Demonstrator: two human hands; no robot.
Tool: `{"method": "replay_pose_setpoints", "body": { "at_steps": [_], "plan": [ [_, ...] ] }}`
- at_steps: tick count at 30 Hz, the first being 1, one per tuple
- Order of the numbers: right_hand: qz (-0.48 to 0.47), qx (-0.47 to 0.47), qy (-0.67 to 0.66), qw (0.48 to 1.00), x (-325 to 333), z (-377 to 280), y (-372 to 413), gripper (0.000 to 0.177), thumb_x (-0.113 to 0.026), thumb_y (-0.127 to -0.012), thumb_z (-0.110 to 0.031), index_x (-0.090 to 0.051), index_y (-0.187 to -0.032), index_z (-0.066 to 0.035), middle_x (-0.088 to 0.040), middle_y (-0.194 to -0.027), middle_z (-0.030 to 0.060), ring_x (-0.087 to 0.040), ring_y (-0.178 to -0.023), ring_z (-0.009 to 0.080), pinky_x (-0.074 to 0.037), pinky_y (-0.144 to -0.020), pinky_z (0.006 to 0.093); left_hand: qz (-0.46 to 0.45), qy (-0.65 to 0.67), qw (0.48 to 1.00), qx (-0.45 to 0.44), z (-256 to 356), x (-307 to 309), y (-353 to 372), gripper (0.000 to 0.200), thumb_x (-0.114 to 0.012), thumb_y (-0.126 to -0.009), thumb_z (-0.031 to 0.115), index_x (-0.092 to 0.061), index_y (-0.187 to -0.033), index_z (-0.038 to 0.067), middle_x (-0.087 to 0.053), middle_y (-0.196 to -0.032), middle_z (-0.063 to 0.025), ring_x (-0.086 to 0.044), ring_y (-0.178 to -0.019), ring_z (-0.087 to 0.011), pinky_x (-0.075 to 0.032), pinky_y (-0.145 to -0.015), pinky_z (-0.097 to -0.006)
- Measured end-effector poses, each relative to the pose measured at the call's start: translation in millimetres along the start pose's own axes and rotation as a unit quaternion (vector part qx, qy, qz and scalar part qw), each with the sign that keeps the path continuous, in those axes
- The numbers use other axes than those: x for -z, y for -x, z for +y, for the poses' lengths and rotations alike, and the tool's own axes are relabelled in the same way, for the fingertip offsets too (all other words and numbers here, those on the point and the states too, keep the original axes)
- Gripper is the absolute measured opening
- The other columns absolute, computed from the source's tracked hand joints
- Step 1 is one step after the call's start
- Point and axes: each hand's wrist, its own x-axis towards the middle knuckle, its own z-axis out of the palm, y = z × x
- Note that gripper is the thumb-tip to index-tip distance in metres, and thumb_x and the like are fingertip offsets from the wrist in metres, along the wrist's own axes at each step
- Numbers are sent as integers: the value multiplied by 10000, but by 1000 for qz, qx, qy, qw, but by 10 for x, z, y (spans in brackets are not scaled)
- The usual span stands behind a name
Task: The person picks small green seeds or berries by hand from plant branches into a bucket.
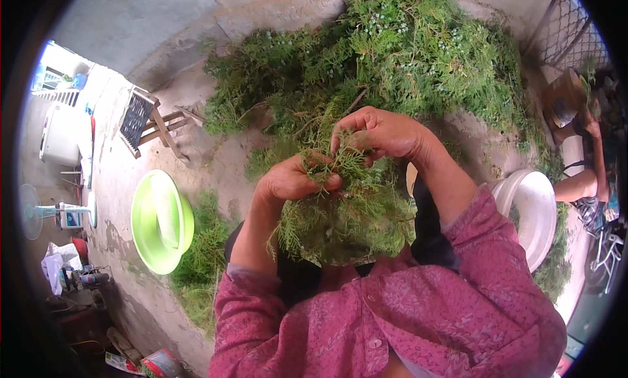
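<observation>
Both of my hands are close together at the middle of the view. My left hand (296,177) is closed round a green, feathery evergreen sprig (350,168), with its thumb pointing right. My right hand (378,133) pinches the same sprig from above, fingers bent down. More cut greenery (340,227) lies below my hands, over my lap. Beyond them a large heap of leafy branches (418,51) with small pale berries rests on the floor.
A green basin (139,214) with a basket in it stands left, beside loose greenery (203,247). A small folding stool (165,132) is behind it. At the right are a white tub (548,217) and another person's arm (599,155).
</observation>
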Motion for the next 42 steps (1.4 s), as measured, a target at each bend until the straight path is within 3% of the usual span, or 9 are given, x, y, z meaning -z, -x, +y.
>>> {"method": "replay_pose_setpoints", "body": {
  "at_steps": [8, 17, 20, 22, 23, 25, 29, 35, 42],
  "plan": [
    [5, -38, 71, 997, -45, 24, -50, 194, -620, -777, -251, -597, -875, -86, -474, -602, -75, -371, -475, 12, -282, -421, 175, -13, -110, 994, -17, -28, 60, -45, 191, -603, -825, 196, -630, -906, 25, -606, -758, 0, -515, -705, -80, -436, -641, -250],
    [121, 41, 44, 991, 64, 236, -217, 123, -612, -744, -172, -624, -833, -88, -507, -597, -43, -395, -468, 36, -291, -417, 186, 134, -72, 988, -7, -138, 60, -117, 141, -607, -811, 154, -634, -899, 46, -576, -715, 45, -475, -633, -34, -404, -553, -207],
    [176, 80, 71, 979, 104, 237, -282, 124, -621, -726, -119, -615, -824, -43, -511, -595, -21, -393, -464, 32, -283, -396, 187, 124, -64, 990, 4, -105, 85, -103, 132, -613, -798, 109, -600, -881, 8, -607, -787, -29, -562, -740, -104, -450, -679, -252],
    [256, 26, -64, 964, 183, 141, -250, 112, -617, -733, -68, -586, -820, -4, -549, -645, 37, -401, -459, 38, -276, -364, 183, 96, -101, 990, 6, -6, 45, -27, 128, -618, -786, 76, -579, -892, 15, -598, -786, -38, -576, -750, -135, -478, -698, -285],
    [257, 26, -60, 964, 247, 116, -221, 112, -617, -733, -68, -586, -820, -4, -549, -645, 37, -401, -459, 38, -276, -364, 183, 96, -100, 990, 3, -12, 31, 10, 128, -618, -786, 76, -579, -892, 15, -598, -786, -38, -576, -750, -135, -478, -698, -285],
    [229, 85, -233, 941, 396, 96, -128, 125, -618, -742, -44, -554, -838, 2, -579, -719, 98, -417, -459, 48, -281, -342, 175, 203, 144, 967, -44, -26, 15, 78, 177, -630, -774, 68, -550, -925, 21, -574, -764, -37, -587, -743, -179, -509, -696, -323],
    [147, 86, -243, 955, 262, 157, -93, 110, -580, -791, -66, -536, -878, -15, -591, -771, 113, -421, -466, 46, -300, -350, 164, 233, 172, 956, -42, 34, 35, 122, 221, -635, -767, 69, -525, -955, 28, -552, -762, -34, -594, -739, -213, -529, -684, -344],
    [104, 106, -270, 951, 9, 45, -69, 261, -579, -796, -81, -537, -1046, -16, -537, -731, 15, -452, -520, 64, -276, -363, 142, 172, 153, 972, -43, -67, 66, 122, 223, -632, -784, 96, -517, -970, 48, -550, -784, -48, -596, -753, -208, -508, -567, -295],
    [120, 94, -116, 981, 99, 135, -136, 229, -607, -774, -102, -577, -996, -52, -536, -712, -10, -410, -490, 16, -247, -367, 143, 219, 161, 962, -17, 35, -28, 95, 205, -632, -796, 135, -548, -944, 21, -592, -804, -45, -588, -732, -150, -496, -576, -267]
  ]
}}
